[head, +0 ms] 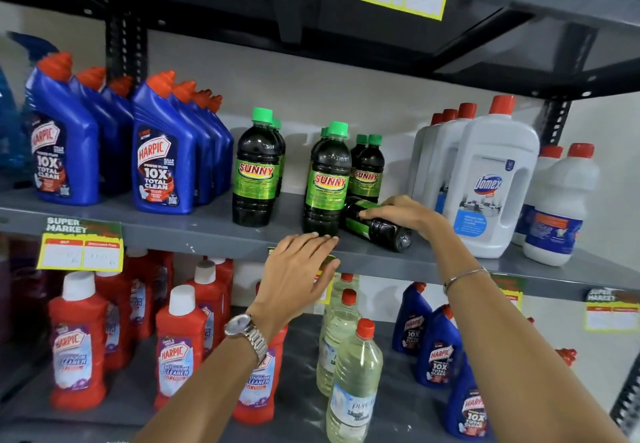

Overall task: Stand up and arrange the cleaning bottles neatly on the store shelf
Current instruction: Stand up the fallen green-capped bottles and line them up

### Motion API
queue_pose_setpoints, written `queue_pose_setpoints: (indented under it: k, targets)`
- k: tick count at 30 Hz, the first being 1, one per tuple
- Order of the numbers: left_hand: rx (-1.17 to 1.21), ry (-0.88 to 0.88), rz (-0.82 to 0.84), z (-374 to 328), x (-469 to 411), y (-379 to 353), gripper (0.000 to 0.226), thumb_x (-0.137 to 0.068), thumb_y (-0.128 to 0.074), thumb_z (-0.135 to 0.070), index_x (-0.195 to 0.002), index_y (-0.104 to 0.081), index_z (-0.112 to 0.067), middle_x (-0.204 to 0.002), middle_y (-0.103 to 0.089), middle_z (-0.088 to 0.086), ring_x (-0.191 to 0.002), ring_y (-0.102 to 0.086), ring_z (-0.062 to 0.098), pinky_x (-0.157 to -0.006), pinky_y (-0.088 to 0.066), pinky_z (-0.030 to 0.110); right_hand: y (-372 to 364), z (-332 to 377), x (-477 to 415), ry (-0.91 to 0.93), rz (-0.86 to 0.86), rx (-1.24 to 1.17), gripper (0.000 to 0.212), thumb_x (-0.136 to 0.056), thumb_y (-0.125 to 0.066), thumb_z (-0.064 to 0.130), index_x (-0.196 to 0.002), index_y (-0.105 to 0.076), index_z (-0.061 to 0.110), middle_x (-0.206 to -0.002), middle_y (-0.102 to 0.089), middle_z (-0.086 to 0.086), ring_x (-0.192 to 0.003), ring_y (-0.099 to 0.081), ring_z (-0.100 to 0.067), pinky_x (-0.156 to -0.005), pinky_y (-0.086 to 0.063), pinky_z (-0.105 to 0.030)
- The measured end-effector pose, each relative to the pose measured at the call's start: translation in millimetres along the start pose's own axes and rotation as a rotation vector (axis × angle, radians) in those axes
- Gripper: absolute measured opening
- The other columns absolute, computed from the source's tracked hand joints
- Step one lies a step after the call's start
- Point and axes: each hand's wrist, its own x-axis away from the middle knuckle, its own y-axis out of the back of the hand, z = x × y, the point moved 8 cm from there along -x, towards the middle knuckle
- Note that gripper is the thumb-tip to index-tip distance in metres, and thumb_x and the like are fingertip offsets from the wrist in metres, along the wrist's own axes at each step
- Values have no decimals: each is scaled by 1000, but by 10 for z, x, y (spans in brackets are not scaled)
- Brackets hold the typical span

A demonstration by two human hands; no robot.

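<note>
- Right hand (403, 210): fingers curled over the toppled Sunny bottle (375, 226), gripping its body.
- Toppled Sunny bottle: lying on its side on the grey shelf (207, 226), base toward the shelf edge, touching the front upright Sunny bottle (327, 179) on its right.
- Left hand (298, 269): fingers spread and flat, holding nothing, just below that upright bottle, at the shelf edge.
- White Domex bottle (491, 179): upright, right of the toppled bottle.
- Blue Harpic bottles (162, 152): upright, well left.

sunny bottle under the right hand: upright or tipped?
Tipped. The Sunny bottle lies on its side on the grey shelf, base toward the camera, with the right hand resting on top. The Sunny bottles beside it stand upright.
</note>
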Motion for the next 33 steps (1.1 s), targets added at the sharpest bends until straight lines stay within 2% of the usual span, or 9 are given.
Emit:
queue_pose_setpoints:
  k: [3, 9, 12, 15, 18, 22, 29, 31, 33]
  targets:
    - [-6, 36, -13, -5, 4, -35, 35, -91, -46, -35, -107, -69, -14, -105, -71, -2, -94, -65, 15, -85, -41, 28, 17, 49, 45, 45, -39, -15, 37, -81, -66, 36, -108, -56, 14, -126, -56, -12, -110, -50, -26, -92, -38, -33]
    - [-32, 59, -58, -36, 7, -35, 32, -91, -49, -35, -103, -71, -15, -103, -72, -3, -94, -65, 14, -85, -43, 29, 126, -91, 68, 82, -259, -211, 65, -76, -70, 42, -128, -49, 10, -127, -58, -9, -119, -51, -27, -91, -38, -30]
    - [-32, 80, -63, -45, 6, -30, 30, -90, -51, -34, -103, -71, -16, -103, -72, -3, -95, -65, 13, -86, -43, 29, 103, -151, 115, 106, -340, -395, 75, -73, -68, 50, -133, -44, 13, -111, -62, -8, -114, -57, -28, -101, -43, -40]
    - [-30, 87, -64, -57, 8, -14, 30, -90, -51, -35, -103, -71, -16, -103, -72, -4, -95, -65, 12, -87, -41, 27, 40, -233, 55, 179, -367, -622, 55, -67, -70, 52, -111, -58, 21, -110, -66, -7, -103, -63, -24, -96, -48, -46]
    - [-37, 93, -68, -55, 4, -6, 31, -90, -51, -36, -103, -71, -17, -103, -71, -5, -95, -65, 12, -88, -40, 26, 9, -255, 63, 186, -331, -753, 36, -80, -69, 31, -109, -52, 18, -120, -60, -11, -105, -60, -21, -94, -48, -36]
    - [-47, 89, -83, -53, 6, -17, 30, -90, -52, -35, -102, -71, -17, -103, -72, -5, -95, -65, 12, -89, -40, 27, 14, -306, 65, 191, -328, -809, 60, -83, -68, 22, -130, -33, 6, -128, -50, -9, -109, -52, -15, -89, -37, -23]
    - [-21, 83, -98, -48, 11, -14, 29, -90, -53, -34, -102, -71, -16, -102, -72, -4, -93, -65, 13, -87, -42, 28, 49, -337, 88, 204, -314, -690, 69, -79, -72, 21, -130, -29, 5, -103, -55, 5, -93, -54, -6, -84, -41, -21]
    - [-22, 82, -103, -39, 0, -20, 28, -89, -54, -34, -101, -71, -16, -101, -72, -3, -93, -65, 13, -86, -43, 28, 115, -288, 95, 202, -316, -685, 74, -78, -72, 24, -134, -27, 7, -111, -53, 2, -98, -52, -6, -83, -40, -18]
    - [-27, 80, -109, -31, -1, -23, 28, -89, -54, -34, -101, -72, -15, -101, -72, -3, -92, -66, 14, -85, -44, 29, 284, -232, 84, 214, -375, -762, 79, -80, -70, 28, -140, -23, 10, -130, -47, -5, -117, -48, -16, -94, -39, -25]
